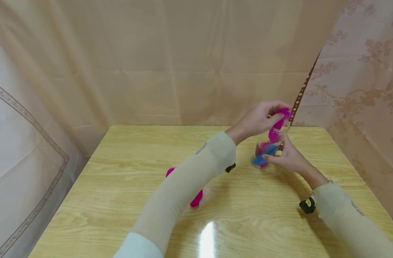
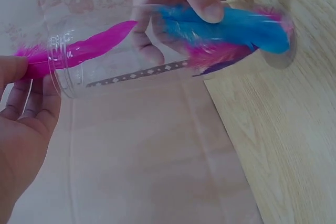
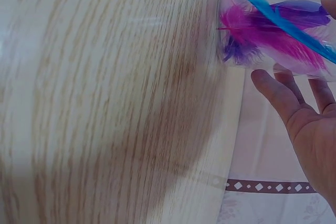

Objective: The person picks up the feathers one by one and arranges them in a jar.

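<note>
At the table's right side, my left hand pinches a magenta feather by its fluffy end. In the left wrist view the feather's narrow part reaches through the threaded mouth of a clear jar. My right hand grips that jar around its side, fingers behind and thumb in front. Toward the jar's bottom lie a blue feather, a pink feather and a purple feather. The jar stands tilted in the head view, its base low by the tabletop.
Magenta feather parts show on the wooden table on either side of my left sleeve, which hides what lies between. A beige curtain hangs behind the table, and a flowered cloth borders its right side.
</note>
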`<state>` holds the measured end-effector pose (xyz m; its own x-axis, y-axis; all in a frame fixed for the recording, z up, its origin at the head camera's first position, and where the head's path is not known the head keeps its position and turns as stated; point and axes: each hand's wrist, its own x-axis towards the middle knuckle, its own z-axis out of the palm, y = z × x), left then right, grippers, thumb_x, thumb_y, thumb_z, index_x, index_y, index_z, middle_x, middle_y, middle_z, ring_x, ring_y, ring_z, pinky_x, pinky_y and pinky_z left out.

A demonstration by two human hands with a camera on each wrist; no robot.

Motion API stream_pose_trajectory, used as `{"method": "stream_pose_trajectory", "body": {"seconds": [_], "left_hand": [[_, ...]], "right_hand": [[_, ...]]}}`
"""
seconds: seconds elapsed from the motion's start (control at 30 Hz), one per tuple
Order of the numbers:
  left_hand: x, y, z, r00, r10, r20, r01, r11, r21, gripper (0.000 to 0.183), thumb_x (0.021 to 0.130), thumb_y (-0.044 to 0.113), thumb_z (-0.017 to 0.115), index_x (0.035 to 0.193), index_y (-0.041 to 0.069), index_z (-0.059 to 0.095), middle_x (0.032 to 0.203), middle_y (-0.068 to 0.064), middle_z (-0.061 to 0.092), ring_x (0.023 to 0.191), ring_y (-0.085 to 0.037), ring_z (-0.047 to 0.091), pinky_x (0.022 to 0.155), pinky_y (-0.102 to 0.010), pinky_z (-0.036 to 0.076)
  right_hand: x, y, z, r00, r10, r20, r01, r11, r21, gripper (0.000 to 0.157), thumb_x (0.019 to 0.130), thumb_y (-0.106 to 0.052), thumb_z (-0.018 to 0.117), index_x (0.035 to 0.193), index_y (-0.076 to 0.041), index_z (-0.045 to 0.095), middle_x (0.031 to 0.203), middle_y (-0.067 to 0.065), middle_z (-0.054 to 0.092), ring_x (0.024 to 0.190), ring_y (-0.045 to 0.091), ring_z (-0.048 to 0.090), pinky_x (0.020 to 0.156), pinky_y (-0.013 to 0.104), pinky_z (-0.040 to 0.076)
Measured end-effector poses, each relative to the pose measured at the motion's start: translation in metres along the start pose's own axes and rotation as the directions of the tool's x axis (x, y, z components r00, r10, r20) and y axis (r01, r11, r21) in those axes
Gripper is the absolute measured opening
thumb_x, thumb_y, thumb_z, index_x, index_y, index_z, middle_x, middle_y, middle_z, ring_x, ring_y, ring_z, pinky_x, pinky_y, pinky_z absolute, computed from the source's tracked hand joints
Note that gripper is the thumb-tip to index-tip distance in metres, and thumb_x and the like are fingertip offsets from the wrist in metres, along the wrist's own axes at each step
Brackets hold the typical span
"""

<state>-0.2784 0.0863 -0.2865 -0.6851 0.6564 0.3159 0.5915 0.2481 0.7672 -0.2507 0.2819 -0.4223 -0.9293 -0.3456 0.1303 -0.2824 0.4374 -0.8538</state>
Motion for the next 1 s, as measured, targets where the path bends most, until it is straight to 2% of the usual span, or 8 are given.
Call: {"method": "stream_pose_trajectory", "body": {"seconds": [0.17,0.33,0.5,0.7,0.8,0.87,1.0], "left_hand": [[0.0000,0.0056,-0.0001,0.999,-0.008,0.034,0.005,0.998,0.070,0.029,0.102,0.010,0.060,0.131,0.007,0.064,0.114,0.000,0.068,0.096,-0.006,0.065,0.082,-0.010,0.050],[0.0019,0.0082,0.0007,0.997,0.013,0.074,-0.023,0.992,0.123,0.025,0.102,0.011,0.060,0.126,0.007,0.066,0.114,0.001,0.069,0.094,-0.006,0.063,0.083,-0.010,0.048],[0.0029,0.0084,0.0022,0.995,0.033,0.094,-0.047,0.988,0.150,0.023,0.103,0.011,0.058,0.124,0.007,0.066,0.113,0.000,0.069,0.092,-0.007,0.063,0.083,-0.010,0.049],[0.0043,0.0093,0.0027,0.995,0.018,0.096,-0.035,0.983,0.179,0.024,0.103,0.010,0.058,0.126,0.005,0.065,0.115,-0.002,0.068,0.098,-0.007,0.064,0.086,-0.009,0.047],[0.0052,0.0102,0.0028,0.995,0.007,0.100,-0.028,0.978,0.207,0.026,0.104,0.010,0.057,0.128,0.005,0.064,0.118,-0.003,0.067,0.101,-0.007,0.063,0.087,-0.008,0.046],[0.0053,0.0106,0.0029,0.995,0.003,0.102,-0.025,0.975,0.223,0.026,0.104,0.011,0.056,0.128,0.006,0.063,0.119,-0.003,0.066,0.103,-0.007,0.062,0.088,-0.008,0.045],[0.0048,0.0106,0.0030,0.995,0.008,0.099,-0.031,0.972,0.234,0.023,0.104,0.010,0.055,0.126,0.005,0.064,0.117,-0.003,0.066,0.102,-0.008,0.061,0.088,-0.008,0.044]], "right_hand": [[0.0010,0.0024,-0.0001,1.000,-0.016,-0.002,0.016,1.000,-0.002,0.090,0.085,-0.009,0.082,0.148,-0.014,0.019,0.150,0.015,0.029,0.139,0.041,0.031,0.107,0.073,0.028],[-0.0006,0.0022,-0.0010,0.998,-0.056,-0.003,0.056,0.998,-0.028,0.080,0.086,-0.008,0.081,0.141,-0.008,0.023,0.142,0.017,0.033,0.132,0.039,0.036,0.102,0.066,0.034],[0.0000,0.0034,-0.0017,0.997,-0.073,0.004,0.073,0.997,-0.008,0.080,0.086,-0.005,0.080,0.142,-0.013,0.024,0.142,0.009,0.033,0.131,0.030,0.035,0.102,0.061,0.035],[0.0005,0.0034,-0.0021,0.997,-0.073,-0.007,0.073,0.997,0.002,0.089,0.086,-0.004,0.081,0.150,-0.023,0.022,0.144,0.000,0.033,0.125,0.017,0.039,0.099,0.042,0.038],[-0.0001,0.0036,-0.0020,0.998,-0.061,-0.007,0.061,0.998,-0.007,0.090,0.086,-0.006,0.081,0.151,-0.023,0.021,0.143,0.004,0.040,0.122,0.021,0.046,0.097,0.034,0.041],[-0.0006,0.0039,-0.0020,0.999,-0.050,-0.005,0.049,0.999,-0.023,0.086,0.087,-0.008,0.081,0.149,-0.017,0.023,0.141,0.011,0.042,0.120,0.027,0.048,0.093,0.031,0.045],[-0.0012,0.0038,-0.0022,1.000,-0.028,0.009,0.028,0.999,-0.037,0.077,0.088,-0.010,0.080,0.141,-0.006,0.024,0.143,0.021,0.039,0.123,0.037,0.045,0.086,0.034,0.048]]}}
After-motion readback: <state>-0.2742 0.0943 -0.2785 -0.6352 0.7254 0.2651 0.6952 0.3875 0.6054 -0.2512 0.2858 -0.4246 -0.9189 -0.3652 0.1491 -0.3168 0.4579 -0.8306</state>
